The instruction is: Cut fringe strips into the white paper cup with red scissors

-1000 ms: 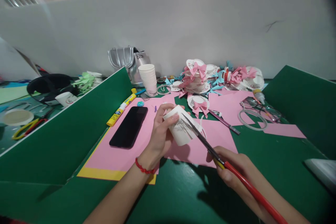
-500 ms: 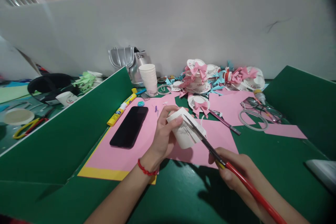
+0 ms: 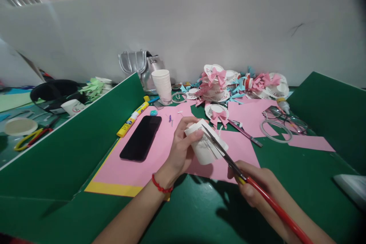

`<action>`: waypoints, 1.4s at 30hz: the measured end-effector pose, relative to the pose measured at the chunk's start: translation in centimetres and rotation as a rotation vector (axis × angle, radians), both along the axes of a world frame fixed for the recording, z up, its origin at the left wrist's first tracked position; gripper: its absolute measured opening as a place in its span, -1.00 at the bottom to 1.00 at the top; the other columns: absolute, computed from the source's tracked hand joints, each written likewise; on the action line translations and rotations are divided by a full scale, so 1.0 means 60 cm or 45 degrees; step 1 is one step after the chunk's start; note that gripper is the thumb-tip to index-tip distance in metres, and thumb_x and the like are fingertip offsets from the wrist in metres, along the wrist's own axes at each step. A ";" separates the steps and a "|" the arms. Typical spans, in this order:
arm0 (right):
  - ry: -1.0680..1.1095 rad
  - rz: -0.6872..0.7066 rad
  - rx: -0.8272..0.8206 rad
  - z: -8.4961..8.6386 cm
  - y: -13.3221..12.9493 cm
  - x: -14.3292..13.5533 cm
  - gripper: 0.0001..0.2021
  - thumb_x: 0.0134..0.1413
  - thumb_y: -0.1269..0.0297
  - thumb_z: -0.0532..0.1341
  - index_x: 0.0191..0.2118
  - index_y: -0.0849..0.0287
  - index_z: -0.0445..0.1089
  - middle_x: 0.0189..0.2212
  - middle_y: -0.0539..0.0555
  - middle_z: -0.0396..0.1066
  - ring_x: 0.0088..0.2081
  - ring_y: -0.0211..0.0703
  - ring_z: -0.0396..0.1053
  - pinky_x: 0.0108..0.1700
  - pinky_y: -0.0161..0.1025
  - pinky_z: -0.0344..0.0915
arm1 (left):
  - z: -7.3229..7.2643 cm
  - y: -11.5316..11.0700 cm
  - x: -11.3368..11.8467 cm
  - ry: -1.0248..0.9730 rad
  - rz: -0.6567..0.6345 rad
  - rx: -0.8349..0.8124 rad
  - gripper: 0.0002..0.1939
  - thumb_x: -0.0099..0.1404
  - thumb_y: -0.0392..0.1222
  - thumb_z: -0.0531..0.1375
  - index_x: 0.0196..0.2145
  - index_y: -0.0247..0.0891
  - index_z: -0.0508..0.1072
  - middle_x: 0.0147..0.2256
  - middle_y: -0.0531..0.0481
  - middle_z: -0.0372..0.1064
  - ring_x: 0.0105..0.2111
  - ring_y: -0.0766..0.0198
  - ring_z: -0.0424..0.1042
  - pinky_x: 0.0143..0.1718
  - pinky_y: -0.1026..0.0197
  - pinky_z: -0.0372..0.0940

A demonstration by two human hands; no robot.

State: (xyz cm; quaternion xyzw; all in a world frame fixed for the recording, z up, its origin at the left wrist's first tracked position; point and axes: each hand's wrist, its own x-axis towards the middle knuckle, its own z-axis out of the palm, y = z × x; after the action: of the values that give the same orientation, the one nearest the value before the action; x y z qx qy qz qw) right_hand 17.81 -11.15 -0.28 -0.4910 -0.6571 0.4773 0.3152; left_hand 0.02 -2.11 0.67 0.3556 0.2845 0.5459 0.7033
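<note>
Two bare hands were raised over a green tabletop (image 3: 197, 209), the left hand (image 3: 182, 148) holding a small white cup of thin paper (image 3: 202, 155) and the right hand (image 3: 261, 177) curled around the handle end of long scissors with dark metal blades and a red handle (image 3: 234, 167). The cup was tilted in the middle of the view, above a flat pink sheet of paper (image 3: 243, 152). The left thumb pressed on its near side, close to the upper edge, while the other fingers went behind it; how far they reached was hidden. The blades lay across the cup's side, their tips near the thumb; whether they had bitten through the wall could not be told.

The cup looked very light, with a wall probably stiff enough to keep its curve yet soft enough to dent under a hard pinch. Dry paper seemed unlikely to slip, though any slit portion would bend and tear easily. A gentle hold on the uncut wall, with the thumb well away from the blades, looked best. The scissors appeared rigid and heavier, with most of their weight presumably toward the red handle, so that handle was the place to grip them.
</note>
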 end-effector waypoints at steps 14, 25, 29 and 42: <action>0.010 -0.123 -0.040 0.015 -0.004 -0.011 -0.36 0.06 -0.40 -0.02 -0.35 0.18 0.33 -0.66 -0.18 -0.10 -0.61 -0.30 -0.15 -0.56 -0.29 -0.21 | 0.001 0.001 0.001 -0.020 -0.006 0.012 -0.66 -0.08 -0.19 0.41 -0.34 -0.16 0.39 -0.38 0.10 0.36 -0.44 0.36 0.36 -0.40 0.31 0.28; -0.009 -0.065 -0.020 0.011 -0.003 -0.007 -0.40 0.10 -0.38 -0.04 -0.33 0.15 0.29 -0.66 -0.18 -0.09 -0.60 -0.28 -0.14 -0.55 -0.28 -0.19 | 0.000 0.002 -0.001 -0.011 0.001 0.006 -0.65 -0.10 -0.20 0.42 -0.34 -0.16 0.39 -0.39 0.11 0.36 -0.45 0.38 0.35 -0.41 0.32 0.26; -0.040 0.059 0.026 -0.003 -0.005 0.006 -0.45 0.14 -0.34 -0.05 -0.22 0.09 0.26 -0.62 -0.12 0.09 -0.59 -0.24 0.02 -0.55 -0.31 -0.05 | 0.001 0.002 0.001 0.053 0.035 0.021 -0.62 -0.11 -0.19 0.42 -0.33 -0.16 0.40 -0.44 0.12 0.33 -0.47 0.39 0.33 -0.42 0.33 0.25; -0.192 -0.068 -0.100 0.032 -0.018 -0.002 -0.18 -0.10 -0.53 -0.08 0.05 0.02 0.26 -0.19 0.20 0.43 -0.17 0.22 0.40 -0.29 -0.04 0.32 | 0.008 0.020 -0.008 -0.037 0.312 -0.045 -0.62 0.00 -0.19 0.31 -0.21 -0.17 0.32 -0.34 0.07 0.40 -0.36 0.30 0.42 -0.34 0.28 0.31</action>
State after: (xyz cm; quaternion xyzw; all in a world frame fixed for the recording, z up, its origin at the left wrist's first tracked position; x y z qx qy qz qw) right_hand 17.68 -12.21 1.66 -0.5549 -0.6464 0.4558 0.2578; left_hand -0.49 -0.89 1.12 0.2978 0.3251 0.6278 0.6415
